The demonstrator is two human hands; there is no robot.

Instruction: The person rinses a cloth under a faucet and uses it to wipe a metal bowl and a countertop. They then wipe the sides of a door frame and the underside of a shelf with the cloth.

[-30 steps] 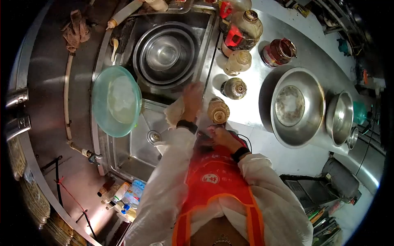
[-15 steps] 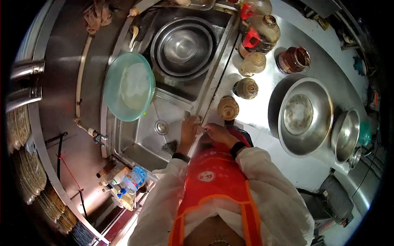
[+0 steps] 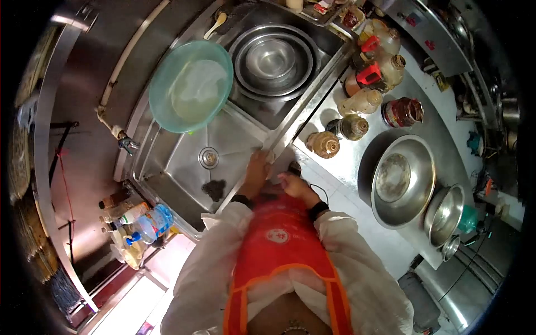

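Observation:
My left hand point(image 3: 258, 168) is at the sink's point(image 3: 237, 134) front right edge, its fingers bent close to the metal rim. What they hold, if anything, is hidden. My right hand point(image 3: 298, 187) hovers a little to the right, in front of the red apron point(image 3: 279, 223), fingers curled in; its contents cannot be made out. A gap separates the two hands. Left of my left hand, a dark scouring pad point(image 3: 214, 190) lies in the basin, near the drain point(image 3: 209, 158).
A green plastic basin point(image 3: 159, 97) of cloudy water overhangs the sink. Nested metal bowls point(image 3: 307, 61) fill the far basin. On the right-hand counter stand several bottles and jars point(image 3: 357, 127), a large steel bowl point(image 3: 421, 178) and smaller bowls point(image 3: 445, 215). Bottles point(image 3: 151, 223) stand at lower left.
My hands, close together with something pale between them before, have drawn apart. The view has turned, shifting the counter items down and the green basin up.

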